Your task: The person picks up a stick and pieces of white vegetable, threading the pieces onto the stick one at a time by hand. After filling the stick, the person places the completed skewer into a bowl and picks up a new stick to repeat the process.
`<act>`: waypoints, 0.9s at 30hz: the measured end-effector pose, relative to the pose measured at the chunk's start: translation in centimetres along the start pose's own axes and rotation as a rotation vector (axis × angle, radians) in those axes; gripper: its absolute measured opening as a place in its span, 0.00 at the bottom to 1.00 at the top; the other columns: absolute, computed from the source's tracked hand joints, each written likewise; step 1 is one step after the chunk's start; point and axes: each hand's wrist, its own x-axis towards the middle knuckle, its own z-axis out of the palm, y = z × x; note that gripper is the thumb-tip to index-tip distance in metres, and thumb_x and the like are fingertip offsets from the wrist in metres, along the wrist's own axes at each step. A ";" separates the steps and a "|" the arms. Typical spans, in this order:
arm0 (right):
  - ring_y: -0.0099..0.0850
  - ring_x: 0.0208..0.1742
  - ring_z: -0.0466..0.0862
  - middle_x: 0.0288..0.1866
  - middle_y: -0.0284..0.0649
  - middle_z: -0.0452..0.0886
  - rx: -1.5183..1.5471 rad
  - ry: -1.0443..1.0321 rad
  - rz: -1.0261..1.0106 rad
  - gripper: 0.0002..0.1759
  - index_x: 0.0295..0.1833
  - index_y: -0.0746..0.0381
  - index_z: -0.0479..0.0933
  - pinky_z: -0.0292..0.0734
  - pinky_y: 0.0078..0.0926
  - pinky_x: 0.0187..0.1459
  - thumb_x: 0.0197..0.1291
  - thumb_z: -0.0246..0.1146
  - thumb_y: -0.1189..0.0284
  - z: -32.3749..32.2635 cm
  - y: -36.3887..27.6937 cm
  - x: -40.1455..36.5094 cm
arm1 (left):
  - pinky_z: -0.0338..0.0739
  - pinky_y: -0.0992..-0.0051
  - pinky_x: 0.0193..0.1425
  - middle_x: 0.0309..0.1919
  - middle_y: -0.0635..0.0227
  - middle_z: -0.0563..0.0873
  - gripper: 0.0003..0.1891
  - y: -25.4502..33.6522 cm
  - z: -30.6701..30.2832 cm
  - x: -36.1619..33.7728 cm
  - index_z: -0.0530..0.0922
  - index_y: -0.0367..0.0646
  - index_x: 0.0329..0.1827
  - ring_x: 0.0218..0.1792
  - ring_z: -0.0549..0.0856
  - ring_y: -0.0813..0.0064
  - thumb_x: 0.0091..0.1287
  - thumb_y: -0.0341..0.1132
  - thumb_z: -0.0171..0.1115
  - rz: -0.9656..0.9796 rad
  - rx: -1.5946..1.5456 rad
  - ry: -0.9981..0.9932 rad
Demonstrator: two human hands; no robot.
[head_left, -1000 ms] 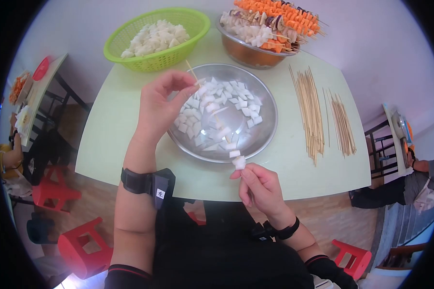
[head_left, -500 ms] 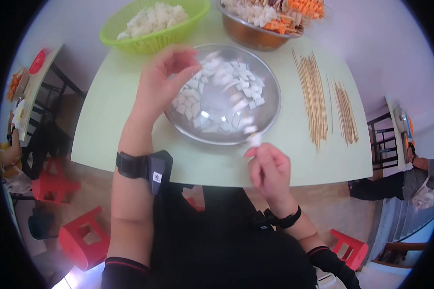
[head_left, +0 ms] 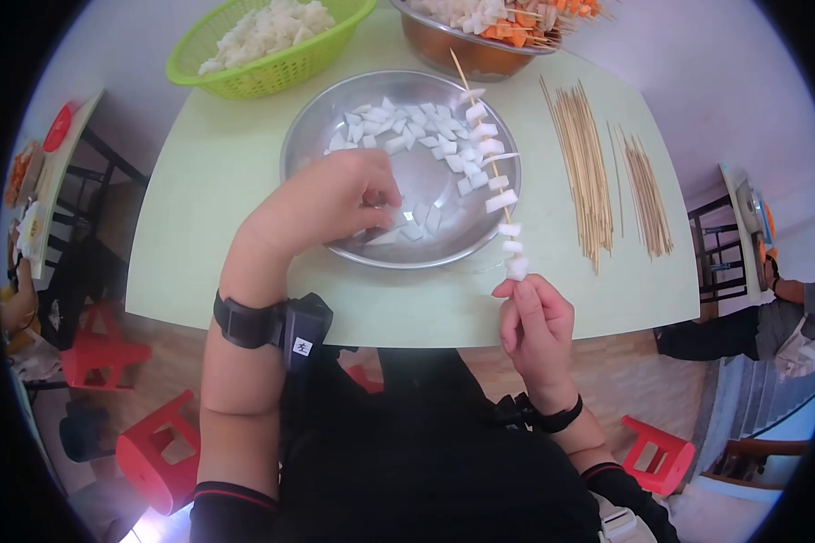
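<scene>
My left hand (head_left: 349, 199) is inside the wide metal bowl (head_left: 303, 118), low over its near left side. Its fingers are curved, with a gap between thumb and forefinger, and the tips are close to some cut white pieces (head_left: 414, 231); its palm is hidden. More white diamond-shaped pieces (head_left: 412, 122) lie spread along the bowl's far side. My right hand (head_left: 539, 317) is closed on the lower end of a bamboo skewer (head_left: 459, 68) threaded with several white chunks. The skewer slants up over the bowl's right rim, its bare tip pointing away from me.
A green plastic basket (head_left: 263, 80) of whitish food stands at the back left. Behind the bowl, a metal basin (head_left: 462, 52) holds filled skewers. Loose bamboo skewers (head_left: 584, 172) lie in bunches on the right. Red stools (head_left: 158, 452) and other people are around the table.
My left hand has come down into the bowl from above its left rim. My right hand has shifted right with the skewer, which now stands more upright. The view has tilted slightly.
</scene>
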 end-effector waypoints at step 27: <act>0.13 0.14 0.62 0.13 0.28 0.68 -0.050 -0.046 0.023 0.15 0.42 0.67 0.75 0.56 0.11 0.18 0.72 0.47 0.68 0.0 0.2 -0.3 | 0.73 0.82 0.36 0.27 0.72 0.81 0.04 -0.8 -0.9 0.0 0.77 0.37 0.33 0.30 0.79 0.84 0.57 0.24 0.65 -0.151 -0.282 0.266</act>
